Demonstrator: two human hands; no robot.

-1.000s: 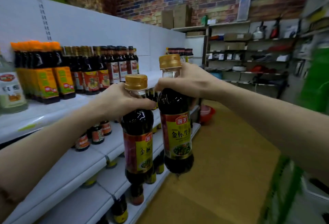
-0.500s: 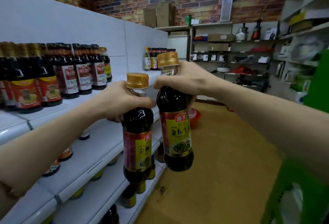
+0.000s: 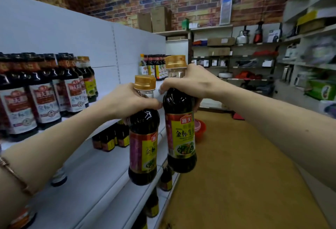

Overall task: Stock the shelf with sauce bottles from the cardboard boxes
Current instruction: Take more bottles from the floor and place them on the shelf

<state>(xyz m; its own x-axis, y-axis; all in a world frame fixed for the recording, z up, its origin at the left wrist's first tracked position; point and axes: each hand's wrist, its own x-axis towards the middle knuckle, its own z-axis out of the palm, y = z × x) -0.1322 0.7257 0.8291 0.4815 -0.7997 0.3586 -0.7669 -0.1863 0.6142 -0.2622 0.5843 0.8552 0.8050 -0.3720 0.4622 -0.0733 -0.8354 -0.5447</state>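
Observation:
My left hand [image 3: 130, 101] grips the neck of a dark sauce bottle [image 3: 143, 148] with a gold cap and a yellow-green label. My right hand [image 3: 189, 81] grips the neck of a second, matching bottle [image 3: 181, 141], held slightly higher. Both bottles hang upright side by side, nearly touching, in the air just in front of the white shelf unit [image 3: 101, 174] on my left. Rows of dark sauce bottles [image 3: 45, 92] stand on the upper shelf at the left. No cardboard box with stock is in view near me.
More small bottles [image 3: 111, 137] sit under the upper shelf, and others stand farther along it [image 3: 154, 65]. A red tub [image 3: 200, 128] lies on the brown floor [image 3: 236, 174]. Shelves of goods line the back wall [image 3: 245, 55] and right side [image 3: 318, 65].
I have moved forward along the aisle; the shelved bottles slid left and closer. Both hands keep the same grip on their bottles, still held side by side.

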